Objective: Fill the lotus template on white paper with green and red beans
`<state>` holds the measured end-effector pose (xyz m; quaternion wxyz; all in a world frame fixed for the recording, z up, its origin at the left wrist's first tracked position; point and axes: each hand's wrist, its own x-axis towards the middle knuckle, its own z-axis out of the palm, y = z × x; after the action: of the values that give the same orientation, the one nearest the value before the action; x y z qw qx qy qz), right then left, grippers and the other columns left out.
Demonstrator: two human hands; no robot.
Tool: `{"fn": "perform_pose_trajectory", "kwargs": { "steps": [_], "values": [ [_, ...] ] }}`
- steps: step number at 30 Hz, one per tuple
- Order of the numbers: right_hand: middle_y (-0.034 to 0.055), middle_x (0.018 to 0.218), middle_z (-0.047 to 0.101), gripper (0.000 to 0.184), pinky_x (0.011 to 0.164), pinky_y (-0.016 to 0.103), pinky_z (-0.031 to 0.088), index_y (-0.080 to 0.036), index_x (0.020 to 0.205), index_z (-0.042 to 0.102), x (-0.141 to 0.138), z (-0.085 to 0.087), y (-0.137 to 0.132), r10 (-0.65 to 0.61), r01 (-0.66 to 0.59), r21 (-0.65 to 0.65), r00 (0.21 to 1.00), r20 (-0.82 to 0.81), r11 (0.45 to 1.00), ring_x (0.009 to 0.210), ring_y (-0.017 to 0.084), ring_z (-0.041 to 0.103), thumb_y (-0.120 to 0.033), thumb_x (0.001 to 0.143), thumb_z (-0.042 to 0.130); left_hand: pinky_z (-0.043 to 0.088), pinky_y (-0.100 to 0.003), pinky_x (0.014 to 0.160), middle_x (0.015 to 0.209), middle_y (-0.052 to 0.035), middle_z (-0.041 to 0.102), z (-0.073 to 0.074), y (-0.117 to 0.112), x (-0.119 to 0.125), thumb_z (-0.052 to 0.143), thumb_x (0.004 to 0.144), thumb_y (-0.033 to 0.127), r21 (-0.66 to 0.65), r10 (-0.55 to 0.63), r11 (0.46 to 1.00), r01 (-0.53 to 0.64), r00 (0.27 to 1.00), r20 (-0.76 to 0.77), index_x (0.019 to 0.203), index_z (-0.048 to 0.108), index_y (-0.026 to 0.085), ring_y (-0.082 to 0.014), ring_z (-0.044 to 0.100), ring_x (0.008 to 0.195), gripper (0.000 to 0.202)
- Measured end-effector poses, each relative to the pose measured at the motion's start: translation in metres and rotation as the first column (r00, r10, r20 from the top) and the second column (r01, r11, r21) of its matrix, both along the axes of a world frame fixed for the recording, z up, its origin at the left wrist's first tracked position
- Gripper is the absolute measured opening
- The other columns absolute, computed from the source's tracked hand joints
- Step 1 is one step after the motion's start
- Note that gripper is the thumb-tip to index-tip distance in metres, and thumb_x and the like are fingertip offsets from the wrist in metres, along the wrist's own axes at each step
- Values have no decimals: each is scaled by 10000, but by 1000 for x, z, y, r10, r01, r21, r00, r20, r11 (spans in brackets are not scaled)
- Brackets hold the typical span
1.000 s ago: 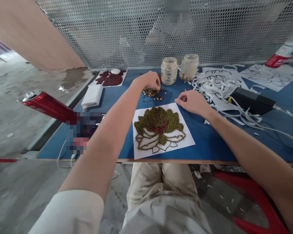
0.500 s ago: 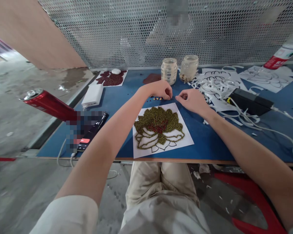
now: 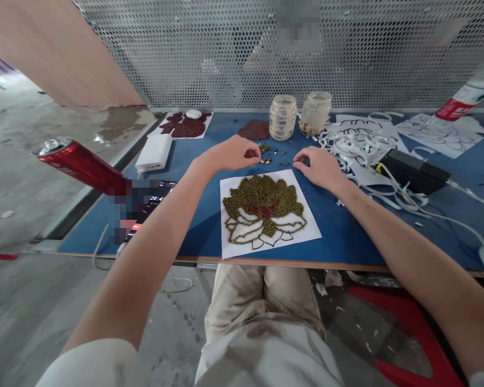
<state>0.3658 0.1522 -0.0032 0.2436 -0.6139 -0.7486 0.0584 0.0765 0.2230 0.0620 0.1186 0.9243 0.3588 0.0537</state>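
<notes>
A white sheet point(image 3: 312, 230) bears a lotus picture point(image 3: 266, 201), its upper petals covered with green beans and its centre with red ones; the lower petals are only outlined. Just beyond the sheet lie loose beans point(image 3: 268, 156), green, red and yellow. My left hand point(image 3: 239, 153) is beside these beans on their left, thumb and fingers brought together in a pinch. To the right of the beans, my right hand point(image 3: 318, 165) also has its fingertips pinched close to the table. Whatever either pinch may hold is too small to see.
Two clear jars point(image 3: 283, 118) point(image 3: 315, 114) stand by the perforated metal screen point(image 3: 210, 59). White paper strips point(image 3: 358, 142) and a black box with a cable point(image 3: 415, 169) lie right. A red can point(image 3: 83, 166), phone point(image 3: 155, 196) and white power bank point(image 3: 155, 153) are left.
My left hand has moved left, away from my right hand, uncovering more of the loose beans. My right hand has barely moved. The view has shifted slightly.
</notes>
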Motion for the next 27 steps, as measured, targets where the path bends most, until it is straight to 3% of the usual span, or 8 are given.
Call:
{"fn": "perform_pose_trajectory", "kwargs": {
  "steps": [7, 11, 15, 18, 23, 27],
  "values": [
    [114, 1128, 805, 172, 863, 426, 509, -217, 998, 797, 3, -2, 4, -9, 13, -75, 999, 51, 997, 1008, 294, 709, -340, 1020, 679, 487, -303, 829, 1066, -71, 870, -14, 2, -33, 632, 954, 430, -11, 73, 997, -75, 992, -105, 1110, 864, 237, -185, 732, 857, 340],
    [120, 1087, 806, 195, 831, 411, 509, -209, 988, 793, 6, -2, 6, 32, -26, -91, 997, 66, 996, 934, 276, 706, -339, 1025, 652, 463, -287, 768, 982, -47, 865, -17, -1, -35, 610, 959, 440, -59, 105, 992, -113, 987, -125, 1061, 842, 242, -176, 719, 823, 321],
    [119, 1061, 805, 202, 854, 425, 515, -212, 972, 782, 8, -3, 8, 71, -63, -59, 988, 137, 996, 991, 295, 705, -315, 1021, 616, 438, -305, 731, 972, -65, 849, -17, -8, -33, 574, 968, 493, -33, 161, 985, -170, 970, -183, 1040, 835, 231, -198, 704, 825, 376],
    [115, 1016, 800, 204, 850, 437, 522, -219, 951, 771, 9, -2, 8, 76, -68, -47, 980, 182, 997, 999, 310, 700, -318, 1008, 602, 437, -318, 744, 974, -74, 842, -16, -13, -31, 545, 974, 499, -49, 135, 988, -147, 973, -189, 1034, 840, 231, -204, 699, 824, 403],
    [136, 1084, 780, 223, 900, 456, 533, -226, 1000, 737, 2, 8, -3, 82, -81, -10, 992, 93, 997, 1033, 316, 699, -335, 1035, 545, 443, -317, 779, 998, -51, 837, -14, -15, -35, 576, 916, 446, -139, 82, 985, -106, 983, -163, 1030, 842, 231, -198, 698, 853, 361],
    [139, 1133, 749, 206, 971, 477, 520, -238, 1052, 696, -13, 20, -20, 207, -207, 23, 978, 5, 978, 1076, 321, 673, -314, 1058, 505, 433, -312, 762, 942, -19, 823, -12, -14, -41, 550, 896, 382, -216, 67, 971, -100, 985, -156, 947, 841, 244, -191, 691, 844, 326]
  ]
}}
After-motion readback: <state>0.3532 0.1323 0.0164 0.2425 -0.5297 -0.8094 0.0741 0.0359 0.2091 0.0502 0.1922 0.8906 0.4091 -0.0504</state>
